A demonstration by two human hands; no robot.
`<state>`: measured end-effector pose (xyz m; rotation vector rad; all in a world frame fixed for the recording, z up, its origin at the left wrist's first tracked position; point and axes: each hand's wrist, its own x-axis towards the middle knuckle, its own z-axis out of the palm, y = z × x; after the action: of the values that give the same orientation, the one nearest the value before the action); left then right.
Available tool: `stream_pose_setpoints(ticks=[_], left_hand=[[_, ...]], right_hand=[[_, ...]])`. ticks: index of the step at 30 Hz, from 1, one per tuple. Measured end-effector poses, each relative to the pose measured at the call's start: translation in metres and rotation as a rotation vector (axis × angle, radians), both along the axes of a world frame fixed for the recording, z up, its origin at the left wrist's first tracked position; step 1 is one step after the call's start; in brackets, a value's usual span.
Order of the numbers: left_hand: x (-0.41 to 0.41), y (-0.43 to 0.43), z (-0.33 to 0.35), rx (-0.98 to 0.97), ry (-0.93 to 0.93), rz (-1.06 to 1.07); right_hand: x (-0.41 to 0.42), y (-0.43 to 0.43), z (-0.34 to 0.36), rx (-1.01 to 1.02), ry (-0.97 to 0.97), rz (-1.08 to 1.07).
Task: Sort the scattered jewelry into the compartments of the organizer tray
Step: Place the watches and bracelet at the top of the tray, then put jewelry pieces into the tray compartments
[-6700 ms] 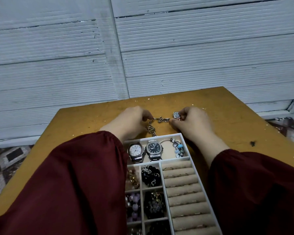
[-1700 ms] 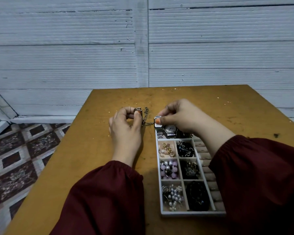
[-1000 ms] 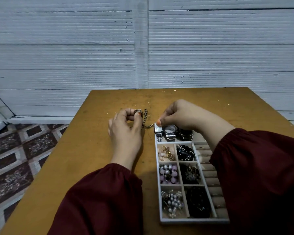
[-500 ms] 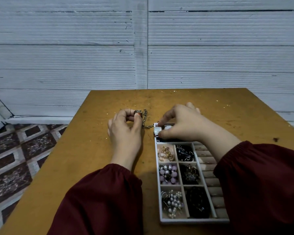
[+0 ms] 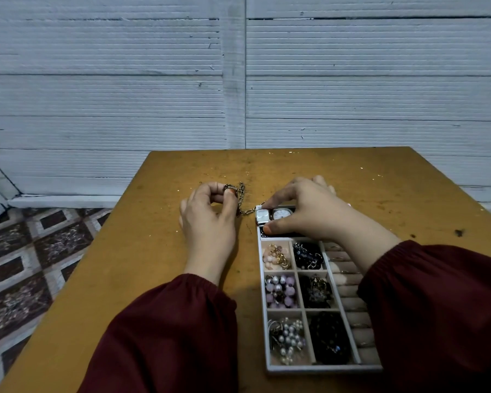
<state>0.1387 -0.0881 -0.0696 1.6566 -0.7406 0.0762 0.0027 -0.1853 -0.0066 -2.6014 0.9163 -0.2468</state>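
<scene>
A white organizer tray (image 5: 262, 282) lies on the table, right of centre, its compartments holding beads, pearls, dark pieces and rings on rolls. My left hand (image 5: 207, 222) pinches one end of a dull metal chain (image 5: 241, 197) just left of the tray's far corner. The chain runs down to the tray's far compartment. My right hand (image 5: 304, 214) arches over that compartment, index finger and thumb around a small square silver watch (image 5: 262, 215). A round-faced watch (image 5: 281, 214) lies beside it, partly under the hand.
The ochre wooden table (image 5: 142, 279) has bare surface to the left and behind the tray. A dark speck (image 5: 459, 232) lies near the right edge. A white ribbed wall (image 5: 238, 80) stands behind; patterned floor tiles (image 5: 26, 265) show at the left.
The view and tray shifted since the oldest frame. Over the last second my right hand spread and lowered over the far compartment, thumb coming forward by the square watch. My left hand stayed put.
</scene>
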Motion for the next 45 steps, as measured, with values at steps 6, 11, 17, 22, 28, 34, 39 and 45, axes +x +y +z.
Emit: stream_pose_setpoints(ticks=[6,11,17,22,28,34,39,45], left_hand=[[-0.001,0.001,0.001,-0.007,0.003,-0.007],[0.000,-0.001,0.000,0.017,0.030,-0.078],[-0.011,0.003,0.006,0.204,0.058,-0.268],[-0.011,0.003,0.006,0.274,-0.018,-0.313],[-0.013,0.004,0.009,0.240,-0.073,-0.287],[-0.015,0.005,0.010,0.250,-0.106,-0.289],[-0.016,0.004,0.012,0.243,-0.124,-0.284],[-0.014,0.001,0.009,0.191,-0.071,-0.275]], right_hand=[[-0.007,-0.004,0.004,0.074,-0.015,-0.010],[-0.014,-0.008,0.007,0.046,0.028,-0.021],[-0.014,-0.008,0.004,0.025,0.022,-0.029],[-0.016,-0.009,0.002,0.035,-0.001,-0.022],[-0.017,-0.011,-0.001,0.070,-0.029,-0.024],[-0.019,-0.012,-0.002,0.113,-0.054,-0.011],[-0.022,-0.015,-0.003,0.111,-0.079,0.001],[-0.023,-0.023,-0.008,0.291,-0.172,-0.004]])
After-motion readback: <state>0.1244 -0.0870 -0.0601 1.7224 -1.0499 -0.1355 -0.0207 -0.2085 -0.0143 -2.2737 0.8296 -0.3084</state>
